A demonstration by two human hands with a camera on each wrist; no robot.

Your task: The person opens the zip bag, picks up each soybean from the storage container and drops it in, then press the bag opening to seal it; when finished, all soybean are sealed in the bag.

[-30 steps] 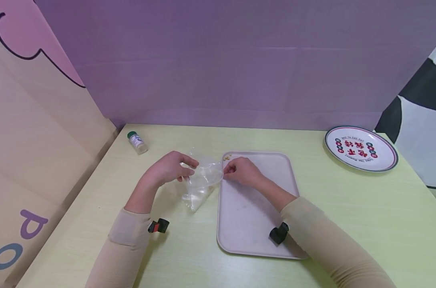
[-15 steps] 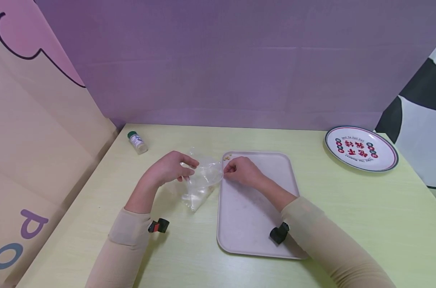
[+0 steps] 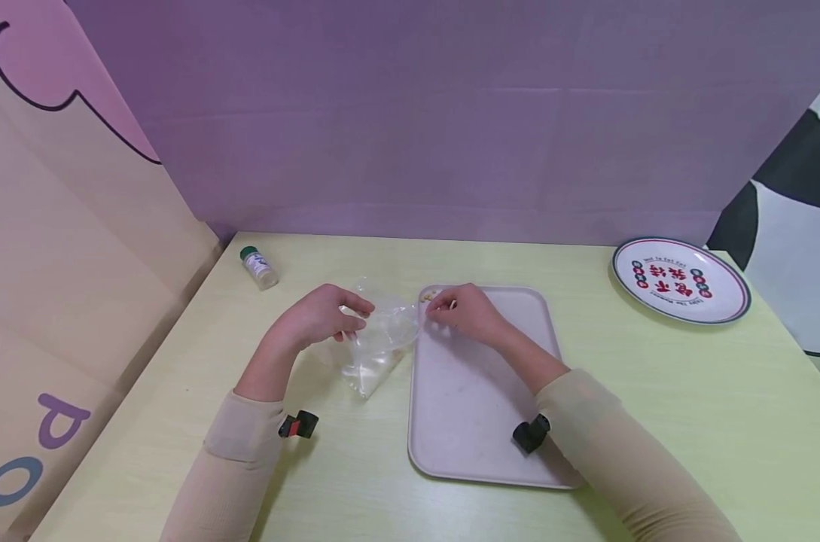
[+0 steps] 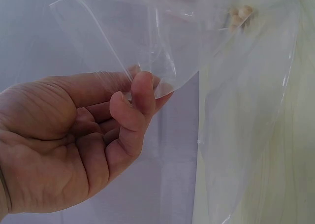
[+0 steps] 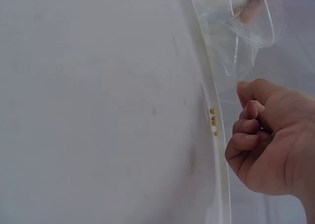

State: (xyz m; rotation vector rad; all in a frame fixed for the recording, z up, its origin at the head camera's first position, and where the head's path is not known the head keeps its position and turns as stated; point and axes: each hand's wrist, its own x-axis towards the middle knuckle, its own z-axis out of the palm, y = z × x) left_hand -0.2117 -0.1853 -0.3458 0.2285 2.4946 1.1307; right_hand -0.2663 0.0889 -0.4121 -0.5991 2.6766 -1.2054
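Note:
My left hand (image 3: 321,316) holds a clear plastic bag (image 3: 385,327) just left of the tray, pinching its edge between thumb and fingertips. A small cluster of round, pale beans (image 4: 241,17) shows through the film in the left wrist view. My right hand (image 3: 467,312) hovers over the far left corner of the pale tray (image 3: 477,421), its fingers curled and thumb close to the index finger. Nothing shows between those fingertips, which are close to the bag's edge. Several small yellow beans (image 5: 214,119) lie along the tray's rim beside this hand.
A small clear jar (image 3: 259,269) with a green cap lies at the back left of the table. At the back right lies an oval white plate (image 3: 681,301) with red lettering. A purple partition (image 3: 450,135) stands behind the table.
My right hand has moved slightly right and away from the bag's edge, toward the tray's far corner. The left hand and the bag have stayed put.

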